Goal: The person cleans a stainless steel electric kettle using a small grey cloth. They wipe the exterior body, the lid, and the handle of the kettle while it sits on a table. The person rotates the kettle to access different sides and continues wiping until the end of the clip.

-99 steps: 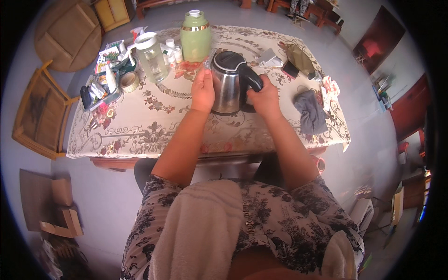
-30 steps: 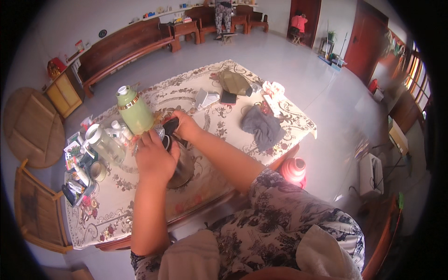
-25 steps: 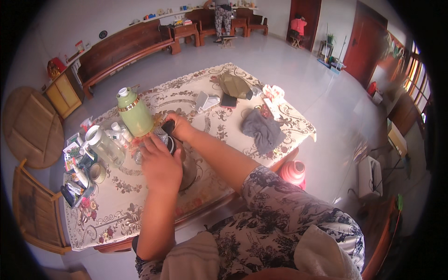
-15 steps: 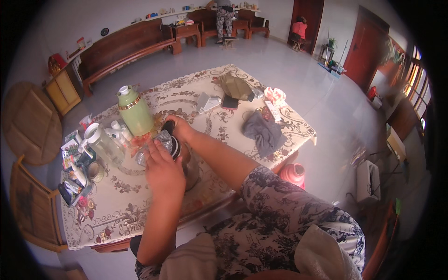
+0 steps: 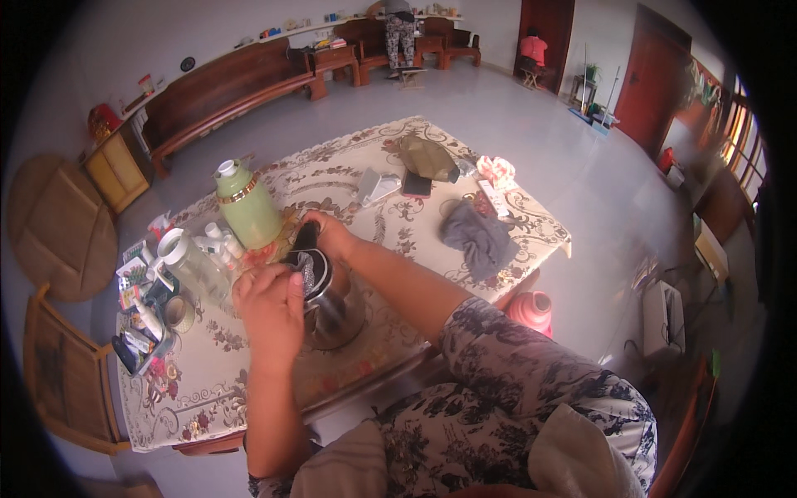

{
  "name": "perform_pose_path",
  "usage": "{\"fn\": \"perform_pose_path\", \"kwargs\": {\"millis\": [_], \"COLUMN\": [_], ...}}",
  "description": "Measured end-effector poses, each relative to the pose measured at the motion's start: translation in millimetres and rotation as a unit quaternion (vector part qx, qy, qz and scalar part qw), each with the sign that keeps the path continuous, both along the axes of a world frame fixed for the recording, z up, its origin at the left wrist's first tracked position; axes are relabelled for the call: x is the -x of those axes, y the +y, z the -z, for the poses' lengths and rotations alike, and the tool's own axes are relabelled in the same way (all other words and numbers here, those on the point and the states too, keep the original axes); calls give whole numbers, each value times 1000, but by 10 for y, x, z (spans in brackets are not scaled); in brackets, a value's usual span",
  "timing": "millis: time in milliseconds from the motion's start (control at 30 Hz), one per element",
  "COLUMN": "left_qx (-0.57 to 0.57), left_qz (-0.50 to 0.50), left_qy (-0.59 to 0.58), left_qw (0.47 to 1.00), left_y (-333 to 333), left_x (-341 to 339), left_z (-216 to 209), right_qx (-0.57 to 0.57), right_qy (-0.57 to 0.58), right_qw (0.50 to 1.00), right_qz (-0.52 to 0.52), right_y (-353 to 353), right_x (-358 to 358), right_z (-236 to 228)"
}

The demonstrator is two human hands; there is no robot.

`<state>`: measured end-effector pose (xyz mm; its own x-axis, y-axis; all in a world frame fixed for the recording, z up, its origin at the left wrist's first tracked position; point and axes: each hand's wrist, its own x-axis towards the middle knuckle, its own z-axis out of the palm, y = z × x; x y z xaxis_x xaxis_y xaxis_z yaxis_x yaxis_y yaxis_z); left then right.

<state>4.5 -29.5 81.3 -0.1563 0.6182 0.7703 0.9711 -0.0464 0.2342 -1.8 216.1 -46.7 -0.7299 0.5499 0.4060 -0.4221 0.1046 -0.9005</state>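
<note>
While the steel kettle stands on the cloth-covered desk, near its front edge, we note both hands working at its top. At the kettle's far side, the right hand has its fingers bent snugly around the black handle; their tips are partly hidden from us. Over the left part of the kettle's top, the left hand has its fingers curled inward, nearly together, thumb toward the lid. A crumpled silvery piece lies at those fingers, just beside the handle; we cannot tell whether they grip it or only press it. Beyond the kettle and to its left we see a green vacuum flask with a gold band; left of the kettle, a clear jug with a white rim, then a pale roll and a tray crowded with small items. Beyond the kettle to its right we record a white stand, a dark phone and an olive pouch. Right of the kettle lies a rumpled grey cloth, with a white remote and a pinkish bundle farther off.
</note>
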Motion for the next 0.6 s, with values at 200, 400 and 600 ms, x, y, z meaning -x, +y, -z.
{"fn": "perform_pose_path", "kwargs": {"millis": [200,400,600], "left_qx": [105,116,104], "left_qz": [121,-48,44], "left_qy": [26,82,43], "left_qw": [987,989,993], "left_y": [-8,-144,-83], "left_x": [357,482,331], "left_z": [-151,-120,-93], "right_qx": [45,-50,-65], "right_qy": [55,-132,-85], "right_qw": [996,987,991], "right_qz": [-51,74,77], "right_y": [-96,58,285], "right_x": [-40,-137,-34], "right_z": [-82,-74,219]}}
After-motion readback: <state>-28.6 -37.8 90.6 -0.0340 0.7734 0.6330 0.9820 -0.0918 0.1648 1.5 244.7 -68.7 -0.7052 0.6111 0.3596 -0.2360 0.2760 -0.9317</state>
